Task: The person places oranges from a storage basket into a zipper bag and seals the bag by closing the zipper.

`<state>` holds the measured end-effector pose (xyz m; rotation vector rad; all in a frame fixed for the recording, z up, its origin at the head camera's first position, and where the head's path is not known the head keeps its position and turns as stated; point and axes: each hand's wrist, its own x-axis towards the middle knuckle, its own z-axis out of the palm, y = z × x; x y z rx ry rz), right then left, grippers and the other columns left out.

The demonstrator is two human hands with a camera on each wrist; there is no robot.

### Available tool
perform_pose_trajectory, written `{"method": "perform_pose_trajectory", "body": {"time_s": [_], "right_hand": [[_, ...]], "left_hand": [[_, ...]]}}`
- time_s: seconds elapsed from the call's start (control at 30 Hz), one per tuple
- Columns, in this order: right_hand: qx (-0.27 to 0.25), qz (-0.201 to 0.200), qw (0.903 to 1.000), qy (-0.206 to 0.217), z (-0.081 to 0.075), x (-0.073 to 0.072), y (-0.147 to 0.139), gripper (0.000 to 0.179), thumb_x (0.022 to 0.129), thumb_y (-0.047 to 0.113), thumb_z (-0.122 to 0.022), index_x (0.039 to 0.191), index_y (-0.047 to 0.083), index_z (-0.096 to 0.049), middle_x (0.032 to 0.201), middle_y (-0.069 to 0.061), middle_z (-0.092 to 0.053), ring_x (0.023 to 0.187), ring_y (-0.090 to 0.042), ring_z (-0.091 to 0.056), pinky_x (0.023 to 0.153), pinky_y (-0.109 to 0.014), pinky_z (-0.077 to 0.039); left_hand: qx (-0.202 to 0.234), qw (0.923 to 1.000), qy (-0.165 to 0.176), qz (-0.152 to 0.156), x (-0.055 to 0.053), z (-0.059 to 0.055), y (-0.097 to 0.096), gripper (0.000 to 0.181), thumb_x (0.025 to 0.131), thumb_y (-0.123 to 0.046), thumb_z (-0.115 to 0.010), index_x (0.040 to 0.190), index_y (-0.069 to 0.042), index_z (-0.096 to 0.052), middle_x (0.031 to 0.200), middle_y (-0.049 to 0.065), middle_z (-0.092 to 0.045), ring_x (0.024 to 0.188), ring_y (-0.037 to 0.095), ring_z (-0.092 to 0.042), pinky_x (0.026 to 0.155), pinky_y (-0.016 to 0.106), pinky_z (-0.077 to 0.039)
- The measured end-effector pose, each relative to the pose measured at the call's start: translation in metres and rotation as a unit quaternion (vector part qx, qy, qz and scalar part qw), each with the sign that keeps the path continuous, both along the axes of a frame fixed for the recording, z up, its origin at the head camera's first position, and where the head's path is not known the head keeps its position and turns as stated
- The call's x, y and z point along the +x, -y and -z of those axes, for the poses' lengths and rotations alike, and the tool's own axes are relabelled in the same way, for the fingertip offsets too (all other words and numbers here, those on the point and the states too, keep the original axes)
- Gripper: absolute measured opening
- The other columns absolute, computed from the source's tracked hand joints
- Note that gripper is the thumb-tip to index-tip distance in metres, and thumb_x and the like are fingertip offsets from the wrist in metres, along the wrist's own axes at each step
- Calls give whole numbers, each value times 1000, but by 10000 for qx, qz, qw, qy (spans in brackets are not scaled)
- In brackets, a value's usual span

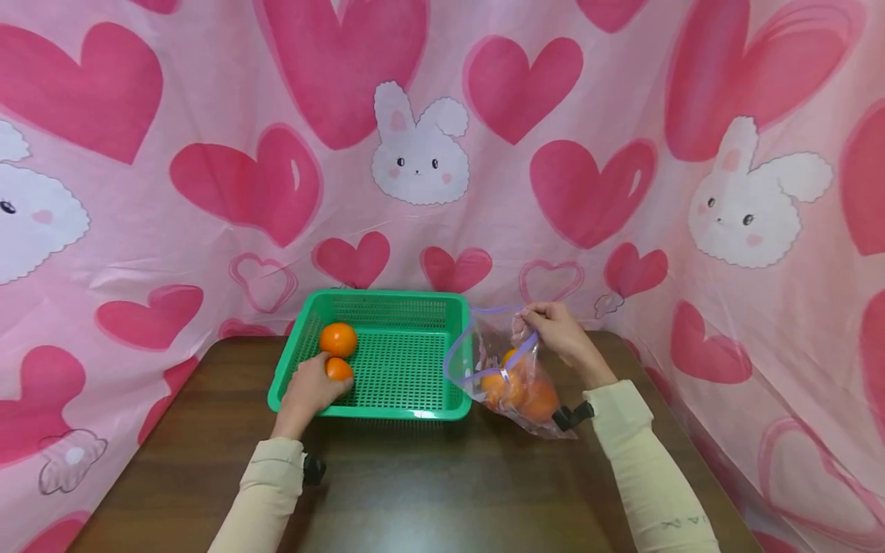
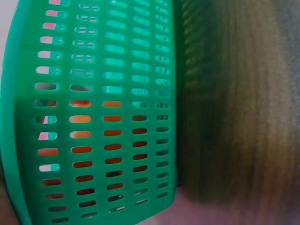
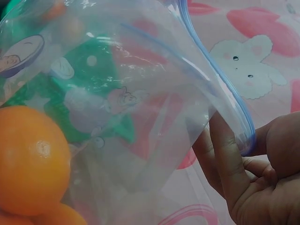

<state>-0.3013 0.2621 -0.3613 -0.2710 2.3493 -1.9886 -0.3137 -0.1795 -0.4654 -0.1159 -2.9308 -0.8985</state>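
Observation:
My left hand (image 1: 311,388) reaches over the front left of a green plastic basket (image 1: 456,407) and grips an orange (image 1: 339,369) inside it. Just behind that fruit lies a second orange (image 1: 338,339). The left wrist view mostly shows the basket's slotted wall (image 2: 98,61), with orange colour behind the slots. To the right of the basket, my right hand (image 1: 558,332) pinches the rim of a clear zip bag (image 1: 484,346) with a purple zip edge. The bag's mouth gapes toward the basket. Several oranges (image 3: 33,159) sit in its bottom.
A dark wooden table (image 1: 415,484) carries the basket and bag. Behind and beside it hangs a pink sheet (image 1: 498,215) with hearts and rabbits. Each wrist wears a small black camera mount (image 1: 572,417) at the sleeve.

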Motion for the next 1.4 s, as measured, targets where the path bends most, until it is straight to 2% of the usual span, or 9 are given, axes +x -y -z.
{"method": "perform_pose_trajectory", "body": {"time_s": [0.17,0.4,0.57,0.7,1.0,1.1,1.4], "right_hand": [[2,66,10000,44,1,-2,0,31,107,7,-47,112,-22,-57,77,0,-69,69,-13,-73,66,-27,-61],[97,147,9998,-6,0,-2,-1,32,107,8,-48,113,-22,-57,77,1,-68,68,-11,-70,64,-24,-59],[47,75,10000,-27,1,-3,-1,33,107,7,-47,114,-23,-56,78,0,-69,69,-11,-72,65,-25,-60],[-38,83,10000,39,2,-4,-1,31,107,7,-46,113,-22,-56,78,1,-69,69,-12,-73,66,-27,-61],[-90,53,9999,82,0,-3,-1,30,107,7,-46,113,-21,-55,78,0,-70,69,-13,-73,68,-29,-62],[-65,33,10000,63,0,-3,-3,30,107,7,-46,114,-21,-55,78,0,-70,69,-12,-73,68,-28,-62],[51,40,10000,-45,0,-3,-3,32,108,7,-45,114,-22,-55,78,1,-70,69,-10,-73,66,-25,-61]], "left_hand": [[42,10000,24,25,1,-1,1,58,84,-33,-75,128,1,-59,104,19,-67,80,30,-60,69,45,-54],[-8,9995,294,-67,2,-4,3,58,84,-34,-75,126,2,-58,100,18,-66,78,29,-59,65,42,-53],[-12,9996,258,-90,1,-8,4,60,84,-34,-75,125,6,-57,95,19,-65,74,29,-59,62,40,-52],[4,9996,270,-85,1,-10,4,63,84,-34,-75,129,6,-56,99,20,-65,76,29,-59,64,41,-53],[184,9995,-254,-27,-2,-12,5,62,83,-36,-75,130,2,-58,102,19,-68,78,30,-62,66,43,-55],[240,9987,-441,33,-4,-17,5,60,84,-35,-77,129,1,-59,102,19,-68,78,30,-63,68,45,-55],[270,9970,-708,146,-4,-29,4,60,86,-34,-76,132,1,-59,108,20,-68,87,33,-63,76,50,-57]]}}
